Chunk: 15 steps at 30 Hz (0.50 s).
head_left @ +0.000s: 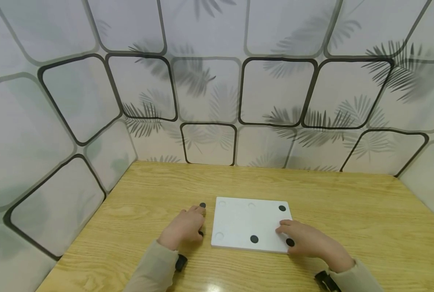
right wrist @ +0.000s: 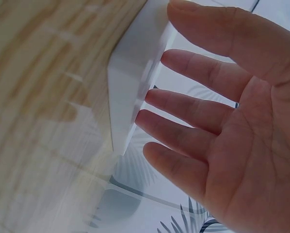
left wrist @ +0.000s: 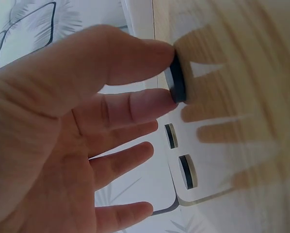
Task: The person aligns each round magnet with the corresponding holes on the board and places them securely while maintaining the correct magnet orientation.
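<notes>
In the left wrist view, my left hand pinches a black disc by its edge between thumb and forefinger, close over the wood. Its other fingers spread apart. Two more black discs stand just past them, a smaller-looking one and a nearer one; the head view shows only one beyond the fingertips. To the right lies a white board with shallow round recesses, three of them bearing black discs. My right hand rests at the board's right edge, its fingers nearly straight and touching it.
Both hands work over a wood-grain table. Behind and at the sides rises a patterned wall covering with leaf prints and rounded squares. Black bands sit at both wrists, by the light sleeves.
</notes>
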Motion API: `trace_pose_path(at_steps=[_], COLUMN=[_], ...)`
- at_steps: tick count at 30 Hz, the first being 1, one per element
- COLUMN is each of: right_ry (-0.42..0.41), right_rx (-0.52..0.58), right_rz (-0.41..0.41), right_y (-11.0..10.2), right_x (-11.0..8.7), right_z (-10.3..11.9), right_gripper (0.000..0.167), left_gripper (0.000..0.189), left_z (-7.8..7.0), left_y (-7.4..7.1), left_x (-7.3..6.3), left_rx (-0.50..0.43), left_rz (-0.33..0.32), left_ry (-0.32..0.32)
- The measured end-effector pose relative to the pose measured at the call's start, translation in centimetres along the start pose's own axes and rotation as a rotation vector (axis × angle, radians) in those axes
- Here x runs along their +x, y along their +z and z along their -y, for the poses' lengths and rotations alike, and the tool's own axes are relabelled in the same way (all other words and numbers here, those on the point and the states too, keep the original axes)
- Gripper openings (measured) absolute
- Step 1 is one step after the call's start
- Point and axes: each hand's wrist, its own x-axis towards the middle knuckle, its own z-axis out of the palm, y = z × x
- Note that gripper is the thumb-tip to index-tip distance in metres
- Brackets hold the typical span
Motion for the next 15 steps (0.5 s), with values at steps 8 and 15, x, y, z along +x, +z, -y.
trace_pose_path(at_steps=[8,15], right_ry=[-0.018,-0.028], right_rx=[-0.003,-0.008], right_rz=[-0.006,-0.01], right_y=[0.02,0.02], right_x=[-0.08,-0.17], right_z=[-0.06,-0.1], right_gripper=[0.044,0.045], left_gripper=[0.023,0.029], left_z=[0.12,0.03], left_y=[-0.11,-0.35], left_x=[-0.1,-0.07], left_rx=[-0.016,0.011], left_rz=[0.011,-0.01], left_ry=[0.001,0.015])
